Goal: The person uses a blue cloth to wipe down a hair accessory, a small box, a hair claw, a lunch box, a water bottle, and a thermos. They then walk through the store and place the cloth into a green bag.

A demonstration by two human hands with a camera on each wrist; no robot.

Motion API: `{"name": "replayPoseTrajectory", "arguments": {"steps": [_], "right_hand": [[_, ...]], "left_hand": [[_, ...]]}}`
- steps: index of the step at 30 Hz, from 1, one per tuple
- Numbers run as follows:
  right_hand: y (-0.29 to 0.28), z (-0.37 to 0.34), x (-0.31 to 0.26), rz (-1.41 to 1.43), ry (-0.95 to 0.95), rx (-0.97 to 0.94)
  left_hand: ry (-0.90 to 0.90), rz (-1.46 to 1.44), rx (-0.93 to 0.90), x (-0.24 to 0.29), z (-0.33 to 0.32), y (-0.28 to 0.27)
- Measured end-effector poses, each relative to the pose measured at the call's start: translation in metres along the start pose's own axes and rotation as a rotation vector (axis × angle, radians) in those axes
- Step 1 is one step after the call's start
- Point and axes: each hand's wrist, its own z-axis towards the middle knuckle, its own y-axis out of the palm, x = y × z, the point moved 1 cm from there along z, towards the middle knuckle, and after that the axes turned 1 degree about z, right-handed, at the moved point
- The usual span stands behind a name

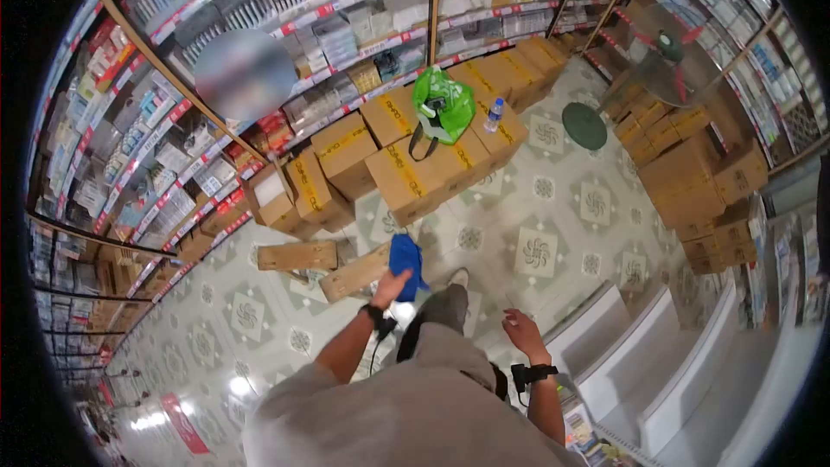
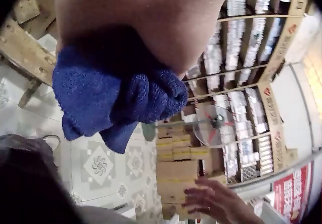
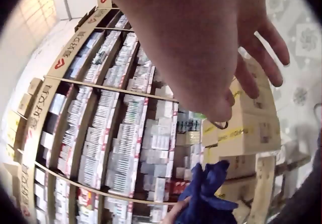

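Observation:
A blue terry cloth [image 1: 405, 266] hangs bunched from my left hand [image 1: 392, 286], which grips it in front of my legs. In the left wrist view the cloth [image 2: 121, 95] fills the space under the palm, its folds hiding the fingertips. My right hand [image 1: 522, 332] is held out to the right, holding nothing, its fingers loosely spread; the right wrist view shows these fingers [image 3: 259, 58] apart. Close by the cloth stand two low wooden benches, one [image 1: 356, 273] partly behind it and another [image 1: 298, 255] farther left.
Taped cardboard boxes [image 1: 415, 177] line the shelf base ahead, with a green bag [image 1: 445, 104] and a water bottle [image 1: 494, 115] on top. Stocked shelves [image 1: 337, 0] curve around. White tiered shelving [image 1: 631, 346] stands close at my right. A round-based fan [image 1: 585, 125] is farther back.

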Motion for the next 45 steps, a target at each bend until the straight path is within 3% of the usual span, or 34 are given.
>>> {"name": "replayPoseTrajectory", "arguments": {"steps": [1,3,5,7,9,11,13,14,16,18,19,20,21,22,23,25,27,28,31,33,35,37,39,41,43,44,45], "right_hand": [[-0.002,-0.005,0.04,-0.015,0.033,-0.029],[-0.025,0.008,0.11,-0.055,0.058,-0.052],[-0.07,-0.008,0.118,0.367,0.572,-0.059],[-0.099,-0.03,0.178,0.693,0.688,0.063],[-0.101,-0.052,0.254,0.687,0.833,0.294],[-0.118,-0.056,0.303,0.695,0.977,0.068],[-0.139,-0.048,0.343,0.068,0.088,-0.24],[-0.155,-0.028,0.361,-0.241,-0.378,-0.381],[-0.19,0.061,0.396,-0.293,-0.396,-0.363],[-0.225,0.123,0.415,-0.325,-0.379,-0.36],[-0.224,0.157,0.412,-0.325,-0.374,-0.348],[-0.249,0.207,0.375,-0.052,0.033,-0.371],[-0.273,0.258,0.336,0.23,0.425,-0.258],[-0.296,0.313,0.318,0.533,0.544,-0.237],[-0.316,0.364,0.307,0.836,0.665,-0.212],[-0.349,0.446,0.259,0.444,0.491,-0.153],[-0.395,0.492,0.144,0.308,0.339,-0.13],[-0.409,0.504,0.113,0.351,0.318,-0.094],[-0.424,0.549,0.052,0.44,0.28,-0.038],[-0.417,0.55,0.045,0.442,0.327,-0.063],[-0.403,0.534,0.096,0.377,0.314,-0.136],[-0.401,0.494,0.105,0.182,0.235,-0.235],[-0.406,0.447,0.136,-0.198,0.38,-0.411],[-0.412,0.408,0.13,0.276,0.653,-0.378],[-0.42,0.368,0.146,0.371,0.771,-0.275],[-0.427,0.373,0.114,0.241,0.987,-0.294],[-0.436,0.366,0.121,0.311,1.146,-0.263]], "left_hand": [[-0.046,-0.032,0.033,-0.02,0.032,0.008],[-0.118,-0.122,0.154,0.017,0.073,0.022],[-0.183,0.002,0.254,0.044,0.111,0.022],[-0.171,-0.044,0.387,0.112,0.118,0.029],[-0.126,-0.093,0.45,0.125,0.16,0.029],[-0.241,-0.05,0.537,0.112,0.207,0.03],[-0.271,0.031,0.754,0.112,0.232,0.043],[-0.251,0.158,0.758,0.114,0.24,0.049],[-0.197,0.34,0.721,0.115,0.253,0.064],[-0.044,0.08,0.235,0.092,0.272,0.092],[0.011,-0.052,0.017,0.079,0.282,0.105],[-0.214,-0.1,-0.005,0.146,0.256,0.123],[-0.091,0.094,-0.064,0.16,0.262,0.14],[-0.089,0.068,-0.098,0.141,0.291,0.156],[-0.037,0.125,-0.014,0.169,0.29,0.168],[-0.05,0.277,0.022,0.222,0.301,0.176],[0.119,0.009,0.066,0.192,0.345,0.181],[0.022,0.084,0.063,0.234,0.341,0.178],[-0.041,-0.006,0.105,0.252,0.391,0.171],[-0.014,0.059,0.118,0.252,0.426,0.159],[-0.009,0.132,0.162,0.237,0.479,0.155],[0.263,0.646,0.207,0.202,0.538,0.146],[0.563,1.146,0.242,0.17,0.59,0.14],[0.163,0.891,0.217,0.202,0.603,0.135],[-0.22,0.636,0.197,0.25,0.625,0.122],[-0.219,0.332,0.189,0.158,0.67,0.121],[-0.159,0.457,0.277,0.172,0.672,0.124]]}}
